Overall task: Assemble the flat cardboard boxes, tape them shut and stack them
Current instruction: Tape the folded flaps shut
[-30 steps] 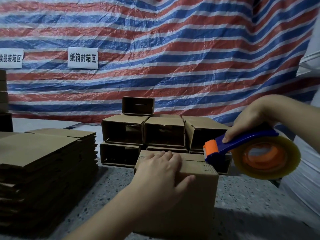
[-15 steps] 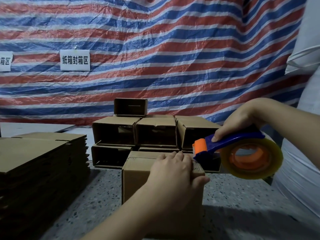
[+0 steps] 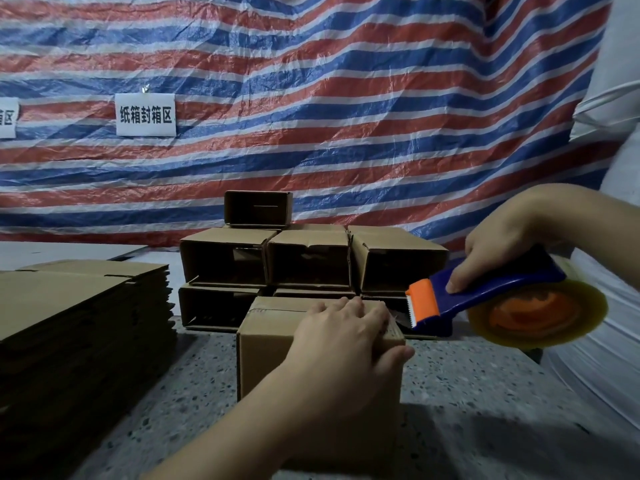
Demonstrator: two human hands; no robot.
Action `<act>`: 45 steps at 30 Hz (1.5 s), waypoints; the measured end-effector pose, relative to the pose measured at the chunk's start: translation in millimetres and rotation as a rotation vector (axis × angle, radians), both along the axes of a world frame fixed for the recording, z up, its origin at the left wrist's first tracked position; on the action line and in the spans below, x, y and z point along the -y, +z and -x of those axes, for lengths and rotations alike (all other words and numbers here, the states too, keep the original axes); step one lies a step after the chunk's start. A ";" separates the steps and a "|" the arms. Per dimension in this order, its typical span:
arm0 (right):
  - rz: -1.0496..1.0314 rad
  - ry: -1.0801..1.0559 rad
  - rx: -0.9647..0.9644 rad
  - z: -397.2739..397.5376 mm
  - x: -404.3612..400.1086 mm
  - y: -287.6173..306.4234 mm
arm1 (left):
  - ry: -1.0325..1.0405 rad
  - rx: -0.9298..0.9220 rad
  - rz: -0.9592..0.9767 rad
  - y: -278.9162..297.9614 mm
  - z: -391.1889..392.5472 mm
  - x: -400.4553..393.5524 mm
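Seven assembled boxes (image 3: 311, 261) show, one tape dispenser (image 3: 485, 296), one stack of flat cardboard (image 3: 83, 306), two wall signs (image 3: 145, 114), and two hands (image 3: 346, 334).

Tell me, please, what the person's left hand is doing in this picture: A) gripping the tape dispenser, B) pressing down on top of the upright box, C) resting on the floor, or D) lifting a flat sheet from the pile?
B: the left hand lies over the top of the box, while the right hand grips the tape dispenser.
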State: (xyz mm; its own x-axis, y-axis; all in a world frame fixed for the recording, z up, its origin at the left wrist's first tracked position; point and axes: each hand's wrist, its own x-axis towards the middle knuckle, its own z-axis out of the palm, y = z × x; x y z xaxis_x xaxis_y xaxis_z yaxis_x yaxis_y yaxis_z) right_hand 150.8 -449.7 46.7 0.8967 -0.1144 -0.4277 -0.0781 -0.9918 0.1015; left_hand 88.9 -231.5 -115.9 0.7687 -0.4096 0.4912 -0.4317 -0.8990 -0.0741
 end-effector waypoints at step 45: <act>-1.184 -0.279 0.351 41.7 -43.3 -138.6 | 0.005 -0.026 -0.068 4.4 3.4 0.5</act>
